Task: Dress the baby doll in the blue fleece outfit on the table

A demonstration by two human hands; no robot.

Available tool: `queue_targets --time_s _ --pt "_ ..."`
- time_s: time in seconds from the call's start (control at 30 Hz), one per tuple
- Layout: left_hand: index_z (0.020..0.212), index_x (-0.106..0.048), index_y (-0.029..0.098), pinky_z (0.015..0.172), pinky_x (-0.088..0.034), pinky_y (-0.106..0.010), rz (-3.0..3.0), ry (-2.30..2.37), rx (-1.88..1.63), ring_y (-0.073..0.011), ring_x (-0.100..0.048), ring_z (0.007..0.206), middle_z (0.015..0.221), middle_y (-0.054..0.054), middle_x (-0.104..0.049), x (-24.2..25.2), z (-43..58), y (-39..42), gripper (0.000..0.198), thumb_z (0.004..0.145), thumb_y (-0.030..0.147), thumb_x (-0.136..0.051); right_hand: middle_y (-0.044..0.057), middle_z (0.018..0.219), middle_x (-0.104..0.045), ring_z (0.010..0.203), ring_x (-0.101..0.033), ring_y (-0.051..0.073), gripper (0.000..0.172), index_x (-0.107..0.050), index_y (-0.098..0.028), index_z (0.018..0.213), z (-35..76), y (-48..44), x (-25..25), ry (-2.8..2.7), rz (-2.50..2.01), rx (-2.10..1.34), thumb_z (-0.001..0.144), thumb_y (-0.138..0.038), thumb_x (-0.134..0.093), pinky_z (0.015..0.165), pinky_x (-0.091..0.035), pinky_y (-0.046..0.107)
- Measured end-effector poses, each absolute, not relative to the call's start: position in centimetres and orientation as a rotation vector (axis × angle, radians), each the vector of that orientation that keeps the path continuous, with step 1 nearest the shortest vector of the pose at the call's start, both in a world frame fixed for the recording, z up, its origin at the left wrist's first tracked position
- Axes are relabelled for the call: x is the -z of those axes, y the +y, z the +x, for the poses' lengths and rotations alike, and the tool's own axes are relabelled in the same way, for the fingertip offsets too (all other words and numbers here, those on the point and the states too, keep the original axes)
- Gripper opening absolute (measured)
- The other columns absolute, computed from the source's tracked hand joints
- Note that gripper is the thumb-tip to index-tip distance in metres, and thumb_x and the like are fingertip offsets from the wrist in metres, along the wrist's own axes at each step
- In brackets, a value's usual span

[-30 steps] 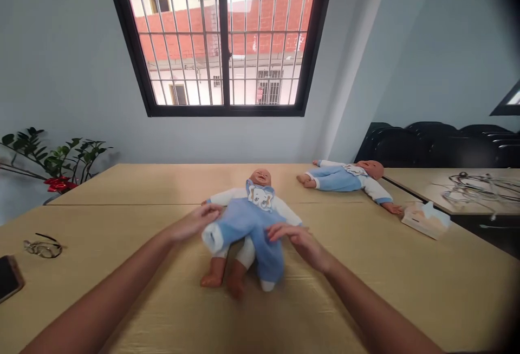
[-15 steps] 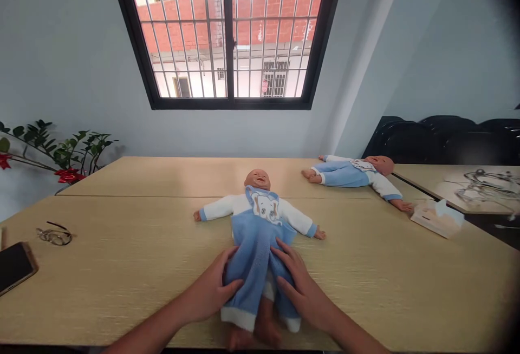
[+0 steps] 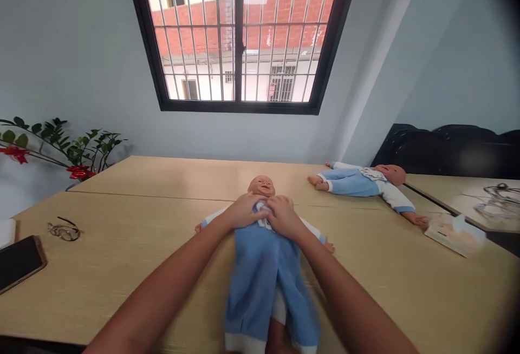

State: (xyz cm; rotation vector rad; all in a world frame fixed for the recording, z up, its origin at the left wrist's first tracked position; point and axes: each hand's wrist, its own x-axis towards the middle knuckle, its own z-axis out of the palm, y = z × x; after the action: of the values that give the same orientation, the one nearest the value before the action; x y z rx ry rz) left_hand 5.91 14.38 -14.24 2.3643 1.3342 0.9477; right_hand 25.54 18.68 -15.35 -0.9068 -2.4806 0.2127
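A baby doll (image 3: 262, 185) lies on its back on the table, head toward the window. It wears a blue and white romper (image 3: 258, 267) with an animal face on the chest, now mostly covered by my hands. At the collar, my left hand (image 3: 244, 211) has its fingers closed on the romper just below the doll's chin. Close beside it, my right hand (image 3: 284, 215) is also bent over the collar, thumb and fingers drawn together on the cloth. The fingertips are partly hidden. The doll's arms stretch out to both sides, and its legs reach the near table edge.
A second doll (image 3: 357, 181) in similar clothes lies at the back right of the wooden table (image 3: 122, 267). Beside its hand is a tissue box (image 3: 453, 237). Glasses (image 3: 65, 230) and a phone (image 3: 20, 264) lie at the left. Cables (image 3: 504, 197) rest on the right table.
Both hands have moved up from the doll's legs to its collar and closed there. The romper's legs now lie straighter and farther down. The view has shifted slightly left.
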Motion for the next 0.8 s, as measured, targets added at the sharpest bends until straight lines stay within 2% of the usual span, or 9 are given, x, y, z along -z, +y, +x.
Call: queue_targets --time_s 0.1,0.2,0.3,0.4,0.53,0.6,0.67,0.77,0.8 --pt "0.107 -0.071 0.02 0.1 -0.046 -0.04 2.327 1.374 -0.935 -0.0258 -0.063 0.104 0.107 -0.009 -0.073 14.3 5.4 13.8 0.038 0.1 0.051 -0.051 0.01 0.102 -0.071 0.103 -0.061 0.025 0.024 -0.066 -0.019 0.094 25.8 17.5 14.8 -2.36 -0.82 -0.282 0.1 -0.035 -0.049 0.101 -0.039 0.042" --pt "0.089 -0.068 0.018 0.092 -0.047 -0.035 2.31 1.28 -0.918 -0.0224 -0.06 0.093 0.093 -0.007 -0.069 14.5 4.9 12.1 0.049 0.105 0.05 -0.035 0.005 0.091 -0.071 0.084 -0.063 0.022 0.028 -0.064 -0.021 0.098 25.8 16.0 13.6 -2.251 -0.809 -0.519 0.104 -0.042 -0.046 0.079 -0.044 0.032" --pt "0.097 -0.066 0.016 0.088 -0.047 -0.032 2.26 1.079 -0.934 -0.0215 -0.058 0.093 0.101 -0.007 -0.067 14.6 4.8 10.3 0.055 0.101 0.063 -0.039 0.002 0.089 -0.071 0.079 -0.063 0.02 0.027 -0.063 -0.023 0.102 25.4 14.7 12.7 -2.28 -0.806 -0.593 0.104 -0.044 -0.047 0.072 -0.04 0.03" --pt "0.093 -0.065 0.016 0.079 -0.045 -0.03 2.187 1.011 -0.852 -0.02 -0.056 0.084 0.092 -0.005 -0.065 15.1 4.6 9.1 0.064 0.091 0.078 -0.047 0.001 0.086 -0.068 0.077 -0.06 0.018 0.027 -0.062 -0.022 0.099 25.5 13.8 12.6 -2.317 -0.795 -0.662 0.105 -0.044 -0.046 0.07 -0.039 0.028" --pt "0.088 -0.062 0.018 0.085 -0.043 -0.032 2.153 1.201 -0.912 -0.0202 -0.056 0.089 0.091 -0.004 -0.063 16.9 4.3 8.7 0.052 0.1 0.065 -0.042 0.001 0.09 -0.069 0.078 -0.059 0.019 0.029 -0.061 -0.021 0.101 26.8 12.8 12.7 -2.464 -0.798 -0.787 0.101 -0.05 -0.054 0.07 -0.04 0.028" --pt "0.091 -0.061 0.018 0.088 -0.044 -0.033 2.068 1.293 -1.039 -0.0203 -0.055 0.091 0.092 -0.004 -0.062 17.8 4.2 8.7 0.052 0.104 0.061 -0.034 0.002 0.087 -0.069 0.074 -0.057 0.019 0.031 -0.061 -0.021 0.094 27.2 12.6 12.8 -2.608 -0.82 -0.817 0.094 -0.052 -0.064 0.067 -0.039 0.029" --pt "0.091 -0.06 0.018 0.086 -0.045 -0.034 1.955 1.318 -1.063 -0.02 -0.055 0.088 0.09 -0.004 -0.061 18.4 4.1 8.4 0.055 0.104 0.063 -0.031 0.002 0.083 -0.07 0.071 -0.056 0.019 0.03 -0.061 -0.021 0.086 27.2 12.5 12.8 -2.676 -0.802 -0.89 0.094 -0.049 -0.064 0.066 -0.04 0.03" --pt "0.098 -0.064 0.017 0.082 -0.048 -0.034 1.814 1.151 -0.932 -0.0209 -0.058 0.087 0.093 -0.005 -0.066 18.1 4.0 7.7 0.065 0.1 0.072 -0.028 0.004 0.094 -0.073 0.085 -0.062 0.023 0.029 -0.065 -0.02 0.088 26.8 12.8 12.8 -2.524 -0.752 -0.988 0.101 -0.043 -0.052 0.08 -0.046 0.034" --pt "0.106 -0.065 0.017 0.083 -0.05 -0.034 1.797 1.064 -0.867 -0.0221 -0.061 0.09 0.1 -0.006 -0.068 17.8 4.0 7.3 0.066 0.097 0.076 -0.035 0.005 0.102 -0.073 0.093 -0.064 0.024 0.031 -0.067 -0.02 0.094 26.7 12.9 12.9 -2.437 -0.746 -1.027 0.103 -0.044 -0.049 0.088 -0.047 0.037"
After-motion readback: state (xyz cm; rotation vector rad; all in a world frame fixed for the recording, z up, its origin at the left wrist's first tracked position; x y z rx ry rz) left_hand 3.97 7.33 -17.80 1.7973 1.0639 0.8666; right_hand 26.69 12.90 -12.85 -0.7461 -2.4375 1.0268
